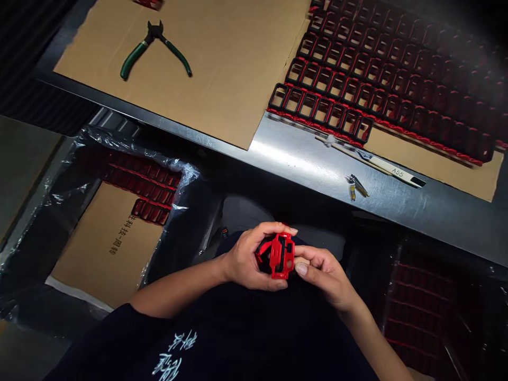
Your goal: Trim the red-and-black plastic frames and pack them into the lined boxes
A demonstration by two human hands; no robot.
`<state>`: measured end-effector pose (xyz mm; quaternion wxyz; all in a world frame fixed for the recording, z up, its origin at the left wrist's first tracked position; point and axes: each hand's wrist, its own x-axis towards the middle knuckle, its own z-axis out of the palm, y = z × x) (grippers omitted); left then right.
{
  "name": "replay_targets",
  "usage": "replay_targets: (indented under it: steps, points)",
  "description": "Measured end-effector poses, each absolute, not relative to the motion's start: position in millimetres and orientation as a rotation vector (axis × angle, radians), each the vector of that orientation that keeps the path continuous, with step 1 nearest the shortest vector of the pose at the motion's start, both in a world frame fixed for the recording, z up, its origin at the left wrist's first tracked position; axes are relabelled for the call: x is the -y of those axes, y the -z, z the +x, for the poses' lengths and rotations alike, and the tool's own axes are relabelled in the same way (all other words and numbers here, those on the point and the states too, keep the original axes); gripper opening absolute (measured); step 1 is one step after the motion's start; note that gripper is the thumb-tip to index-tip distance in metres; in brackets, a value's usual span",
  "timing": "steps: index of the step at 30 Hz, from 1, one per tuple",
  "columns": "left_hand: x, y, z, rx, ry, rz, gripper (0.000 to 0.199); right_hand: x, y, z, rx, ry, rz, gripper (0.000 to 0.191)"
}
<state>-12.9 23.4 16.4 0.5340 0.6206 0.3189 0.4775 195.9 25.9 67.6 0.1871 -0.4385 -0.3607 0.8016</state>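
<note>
Close to my body, a red and black plastic part (282, 256) with several openings rests in my left hand (252, 259), whose thumb and fingers wrap around its edges. My right hand (323, 272) is at the right side of that part, thumb and index finger pinched together near its edge. Whether anything small sits between those right fingertips is too hard to make out.
Green-handled cutters (154, 39) lie on cardboard (222, 79) on the metal table (286, 153). Rows of red and black frames (349, 90) fill the right. A marked knife (397, 170) and small clippers (357, 187) lie near the edge. A lined bin (186, 177) stands left.
</note>
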Motion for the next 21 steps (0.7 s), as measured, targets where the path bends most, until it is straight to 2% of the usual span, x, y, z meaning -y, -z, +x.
replay_targets:
  steps: [11, 16, 21]
  points:
    - [-21.3, -14.1, -11.7, -0.761, -1.027, 1.352, 0.086, -22.1, -69.2, 185.2, 0.891, -2.134, -1.353, 0.040]
    - [-20.6, -12.9, -11.9, -0.778, -0.991, 1.335, 0.089, -22.4, -71.2, 182.6, 0.899, -2.045, -1.416, 0.039]
    - [-20.8, -14.8, -13.4, -0.807, -0.998, 1.397, 0.089, -20.7, -65.9, 185.8, 0.886, -2.103, -1.376, 0.040]
